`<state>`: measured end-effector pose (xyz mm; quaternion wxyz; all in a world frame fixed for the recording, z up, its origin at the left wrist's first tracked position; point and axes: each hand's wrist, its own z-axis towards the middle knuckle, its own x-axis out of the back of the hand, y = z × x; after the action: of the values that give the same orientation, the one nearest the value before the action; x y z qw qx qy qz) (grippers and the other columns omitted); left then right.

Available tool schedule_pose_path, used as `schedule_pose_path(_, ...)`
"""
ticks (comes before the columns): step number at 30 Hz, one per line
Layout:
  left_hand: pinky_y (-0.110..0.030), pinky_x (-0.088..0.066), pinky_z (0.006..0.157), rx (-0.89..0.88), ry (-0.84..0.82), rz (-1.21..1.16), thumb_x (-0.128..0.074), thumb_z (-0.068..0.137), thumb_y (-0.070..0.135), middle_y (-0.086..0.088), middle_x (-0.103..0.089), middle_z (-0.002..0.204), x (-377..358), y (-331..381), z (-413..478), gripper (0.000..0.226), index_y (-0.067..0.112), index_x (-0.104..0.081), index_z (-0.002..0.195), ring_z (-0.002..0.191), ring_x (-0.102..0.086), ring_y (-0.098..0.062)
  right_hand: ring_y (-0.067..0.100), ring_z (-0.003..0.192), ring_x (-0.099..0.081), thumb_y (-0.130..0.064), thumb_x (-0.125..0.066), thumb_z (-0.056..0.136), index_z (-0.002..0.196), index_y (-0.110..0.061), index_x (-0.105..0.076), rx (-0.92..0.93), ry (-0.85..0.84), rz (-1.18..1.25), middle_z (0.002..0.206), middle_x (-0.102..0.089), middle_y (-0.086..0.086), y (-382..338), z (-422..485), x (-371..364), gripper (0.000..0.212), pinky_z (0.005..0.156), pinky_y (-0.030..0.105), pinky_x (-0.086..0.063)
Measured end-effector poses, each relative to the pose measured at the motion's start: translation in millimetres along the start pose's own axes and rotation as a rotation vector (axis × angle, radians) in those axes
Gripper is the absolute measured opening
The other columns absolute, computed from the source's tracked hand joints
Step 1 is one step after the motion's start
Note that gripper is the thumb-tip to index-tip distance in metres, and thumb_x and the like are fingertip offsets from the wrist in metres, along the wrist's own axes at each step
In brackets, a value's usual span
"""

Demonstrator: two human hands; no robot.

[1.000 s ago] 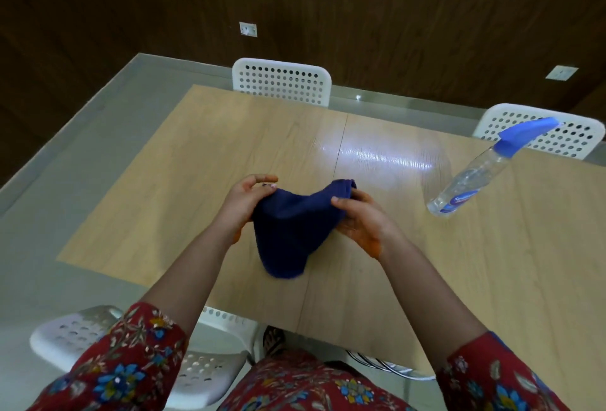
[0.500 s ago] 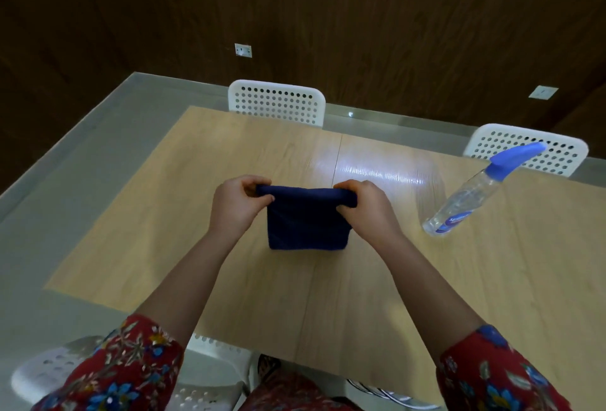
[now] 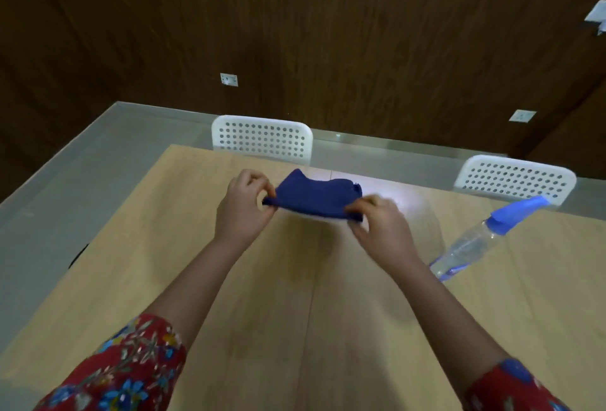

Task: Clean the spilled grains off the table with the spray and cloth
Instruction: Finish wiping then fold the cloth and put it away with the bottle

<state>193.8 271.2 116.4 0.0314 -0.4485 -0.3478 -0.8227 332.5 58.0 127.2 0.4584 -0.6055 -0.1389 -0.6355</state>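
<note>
Dark blue and folded, the cloth [image 3: 316, 197] is hanging stretched between both hands over the far half of the wooden table [image 3: 295, 328], toward twelve o'clock from the person. The left hand [image 3: 244, 210] is pinching the cloth's nine o'clock end, with thumb and curled fingers closing on the fabric. The right hand [image 3: 380, 227] is gripping the three o'clock end, its fingers curling round the edge. The cloth's far edge is bunching upward into a low hump. Whether its underside is touching the tabletop cannot be told, as the picture is blurring a little around the hands.

The spray bottle [image 3: 485, 240] is sitting on the table at four o'clock from the cloth, apart from both hands. Its body is clear and its trigger head is blue. In this wide view it is appearing slanted, with the base nearer the person and the head pointing toward two o'clock. The right forearm is passing just beside its base.

Two white perforated chairs are standing at the table's far edge, one [image 3: 262, 141] at twelve o'clock from the cloth and the other [image 3: 515, 177] at two o'clock. Red floral sleeves are covering the upper arms, the left sleeve [image 3: 124, 374] showing at seven o'clock in the view and the right sleeve [image 3: 511, 387] at five o'clock. A dark wood-panelled wall [image 3: 328, 33] is rising behind the chairs.
</note>
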Motion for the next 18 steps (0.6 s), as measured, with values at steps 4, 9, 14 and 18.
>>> schedule_pose_path(4, -0.027, -0.041, 0.085, 0.152, -0.218, -0.029, -0.074, 0.072, 0.017, 0.009, -0.050, 0.128, -42.6, -35.2, -24.2, 0.027, 0.029, -0.057, 0.089, 0.117, -0.048, -0.014, 0.006, 0.097, -0.058, -0.037, -0.062, 0.092, 0.111, -0.027, -0.067, -0.243, -0.243, 0.264, 0.106, -0.064, -0.013, 28.0, -22.1, -58.1, 0.022, 0.078, 0.022, -0.047)
schedule_pose_path(9, -0.033, -0.039, 0.104, 0.003, -0.278, -0.030, -0.059, 0.091, 0.027, 0.006, -0.049, 0.139, -118.5, -26.0, -14.9, 0.028, 0.025, -0.060, 0.119, 0.126, -0.048, -0.016, 0.014, 0.089, -0.064, -0.018, -0.046, 0.101, 0.112, -0.019, -0.064, -0.547, 0.055, 0.436, 0.093, -0.064, -0.007, 58.8, -3.4, -115.4, 0.021, 0.069, 0.018, -0.045)
schedule_pose_path(14, -0.059, 0.007, 0.116, -0.146, -0.655, 0.369, -0.020, 0.100, 0.054, 0.010, 0.011, 0.161, -199.2, -11.5, 11.6, 0.057, 0.042, 0.000, 0.152, 0.149, 0.011, -0.022, 0.011, 0.090, -0.058, -0.013, -0.039, 0.101, 0.117, -0.019, -0.060, -0.575, 0.246, 0.430, 0.098, -0.062, -0.006, 74.4, 27.9, -156.5, 0.027, 0.081, 0.027, -0.050)
schedule_pose_path(18, -0.067, 0.014, 0.107, -0.118, -0.609, 0.384, -0.010, 0.085, 0.077, 0.013, 0.018, 0.159, -233.2, -24.4, 45.0, 0.071, 0.050, 0.008, 0.149, 0.147, 0.018, -0.024, 0.004, 0.094, -0.049, -0.012, -0.038, 0.100, 0.127, -0.018, -0.055, -0.582, 0.317, 0.409, 0.099, -0.059, -0.005, 80.5, 24.2, -171.1, 0.033, 0.083, 0.007, -0.035)
